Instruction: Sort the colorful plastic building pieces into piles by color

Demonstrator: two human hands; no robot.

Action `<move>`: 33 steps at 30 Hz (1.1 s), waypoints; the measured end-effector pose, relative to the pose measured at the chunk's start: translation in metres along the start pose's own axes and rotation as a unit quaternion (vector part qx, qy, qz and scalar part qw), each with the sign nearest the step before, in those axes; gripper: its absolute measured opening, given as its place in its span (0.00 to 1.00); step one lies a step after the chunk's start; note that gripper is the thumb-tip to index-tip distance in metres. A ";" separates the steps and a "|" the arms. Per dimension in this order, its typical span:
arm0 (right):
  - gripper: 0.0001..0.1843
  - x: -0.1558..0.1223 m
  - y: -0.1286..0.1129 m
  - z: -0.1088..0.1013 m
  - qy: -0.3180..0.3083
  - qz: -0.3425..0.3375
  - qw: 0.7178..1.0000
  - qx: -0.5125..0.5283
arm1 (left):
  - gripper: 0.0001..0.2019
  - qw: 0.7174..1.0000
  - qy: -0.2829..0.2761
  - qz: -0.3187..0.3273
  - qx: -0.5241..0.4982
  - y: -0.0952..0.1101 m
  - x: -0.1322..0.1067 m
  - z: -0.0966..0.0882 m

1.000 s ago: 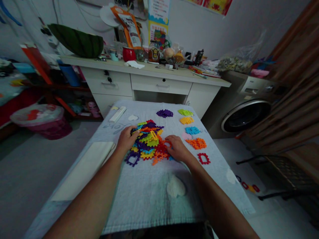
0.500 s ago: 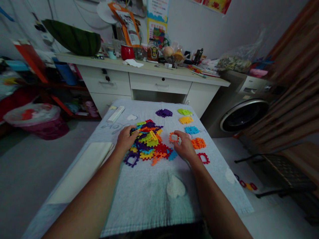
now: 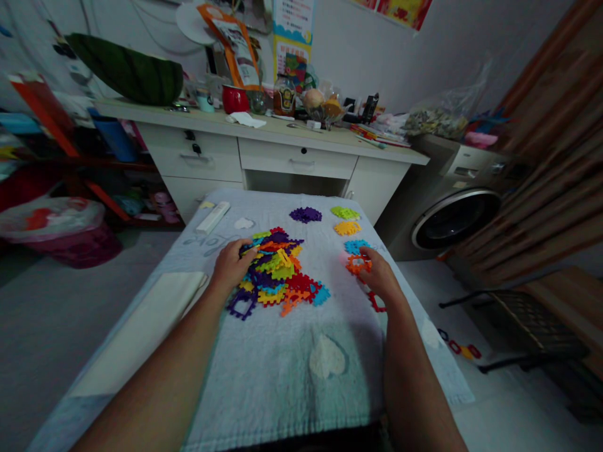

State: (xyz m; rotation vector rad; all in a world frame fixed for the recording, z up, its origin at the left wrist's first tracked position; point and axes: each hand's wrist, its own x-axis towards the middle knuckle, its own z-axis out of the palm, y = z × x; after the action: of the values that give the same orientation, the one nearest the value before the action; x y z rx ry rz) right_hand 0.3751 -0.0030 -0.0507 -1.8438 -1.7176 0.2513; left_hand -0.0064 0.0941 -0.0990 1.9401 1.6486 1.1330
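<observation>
Only one view, from person's head. Camera looked forward and down, from above, at near edge of table [image 3: 273, 376], quite close. Near edge showed low, far edge about middle height; heap of coloured pieces [image 3: 282, 269] between, desk [image 3: 273, 150] beyond.

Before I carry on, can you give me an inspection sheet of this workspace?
Surface: cloth-covered table.
Job's things: pile of mixed toothed pieces; beyond it, purple group; to its right, green group, yellow group, blue group and red piece.
Clutter: white bar and white flat item, at left.
Hands: left hand touches the pile; right hand holds an orange piece.
Cables: cords on the wall, upper left.
Surroundings: white desk bearing a cut watermelon; washing machine; pink bin.
</observation>
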 end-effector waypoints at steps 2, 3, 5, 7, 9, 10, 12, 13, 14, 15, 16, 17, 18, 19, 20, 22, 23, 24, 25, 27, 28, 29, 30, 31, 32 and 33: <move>0.31 -0.001 0.001 -0.001 -0.015 0.016 0.999 -0.030 | 0.19 1.000 0.000 -0.001 0.001 0.000 0.000 0.000; 0.31 -0.002 0.001 0.000 -0.021 0.024 0.998 -0.049 | 0.19 1.000 0.000 -0.001 0.001 0.000 0.000 0.000; 0.31 -0.003 0.001 0.001 -0.031 0.036 0.995 -0.085 | 0.19 1.000 0.002 -0.002 0.001 0.000 0.001 0.000; 0.31 -0.003 0.001 0.002 -0.031 0.043 0.993 -0.106 | 0.18 1.000 0.001 -0.001 0.001 0.000 0.001 0.001; 0.31 -0.003 -0.001 0.003 -0.015 0.039 0.993 -0.110 | 0.19 1.000 -0.001 -0.003 0.003 -0.001 0.001 0.001; 0.30 -0.003 -0.002 0.004 -0.003 0.032 0.994 -0.107 | 0.19 1.000 -0.002 -0.004 0.005 -0.001 0.001 0.001; 0.28 -0.003 -0.008 0.006 0.017 0.002 0.995 -0.094 | 0.20 1.000 -0.004 -0.004 0.006 -0.001 0.001 0.001; 0.27 -0.003 -0.013 0.009 0.021 -0.023 0.996 -0.082 | 0.21 1.000 -0.005 -0.003 0.006 -0.001 0.001 0.001; 0.25 -0.004 -0.020 0.013 0.020 -0.053 0.996 -0.066 | 0.21 1.000 -0.005 -0.002 0.006 -0.001 0.001 0.001; 0.22 -0.005 -0.027 0.017 0.016 -0.085 0.995 -0.046 | 0.21 1.000 -0.004 -0.001 0.006 -0.001 0.001 0.001; 0.20 -0.007 -0.034 0.022 0.006 -0.116 0.993 -0.024 | 0.21 1.000 -0.003 -0.001 0.007 -0.001 0.001 0.001; 0.18 -0.010 -0.043 0.028 -0.010 -0.143 0.990 -0.003 | 0.21 1.000 -0.002 -0.001 0.008 -0.002 0.001 0.001; 0.17 -0.013 -0.051 0.034 -0.028 -0.164 0.986 0.015 | 0.21 1.000 -0.001 -0.001 0.009 -0.002 0.001 0.001; 0.17 -0.016 -0.058 0.039 -0.049 -0.180 0.982 0.027 | 0.21 1.000 0.000 0.001 0.009 -0.002 0.001 0.001; 0.18 -0.020 -0.065 0.045 -0.072 -0.191 0.978 0.033 | 0.20 1.000 0.001 0.003 0.009 -0.002 0.000 0.001; 0.25 -0.026 -0.075 0.053 -0.118 -0.206 0.971 0.031 | 0.20 1.000 0.003 0.007 0.006 -0.002 0.000 0.001; 0.29 -0.027 -0.078 0.056 -0.137 -0.211 0.968 0.025 | 0.20 1.000 0.005 0.007 0.005 -0.002 0.000 0.001; 0.33 -0.029 -0.079 0.059 -0.152 -0.215 0.964 0.019 | 0.19 1.000 0.006 0.007 0.004 -0.002 -0.001 0.001; 0.37 -0.029 -0.080 0.060 -0.164 -0.219 0.962 0.013 | 0.19 1.000 0.005 0.005 0.003 -0.002 -0.001 0.001; 0.41 -0.029 -0.079 0.061 -0.176 -0.223 0.959 0.005 | 0.18 1.000 0.005 0.003 0.001 -0.001 -0.001 0.002; 0.41 -0.029 -0.079 0.061 -0.177 -0.224 0.958 0.004 | 0.18 1.000 0.010 0.004 0.000 0.000 -0.001 0.002; 0.39 -0.029 -0.079 0.061 -0.177 -0.224 0.958 0.004 | 0.18 1.000 0.017 0.005 0.000 0.000 -0.001 0.002; 0.37 -0.028 -0.079 0.060 -0.176 -0.223 0.959 0.007 | 0.18 1.000 0.028 0.006 0.001 0.000 -0.001 0.002; 0.34 -0.028 -0.080 0.060 -0.175 -0.221 0.959 0.010 | 0.18 0.999 0.037 0.006 0.002 0.001 -0.001 0.002; 0.31 -0.028 -0.080 0.059 -0.174 -0.219 0.960 0.014 | 0.18 0.999 0.042 0.005 0.003 0.001 -0.001 0.002; 0.29 -0.029 -0.081 0.059 -0.171 -0.217 0.961 0.019 | 0.18 0.999 0.039 0.004 0.002 0.001 -0.001 0.002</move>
State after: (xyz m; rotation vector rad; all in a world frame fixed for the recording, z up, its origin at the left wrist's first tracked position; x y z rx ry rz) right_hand 0.2720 -0.0145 -0.0614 -1.4033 -2.2843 0.4368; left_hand -0.0044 0.0934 -0.0994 1.9293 1.6864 1.2233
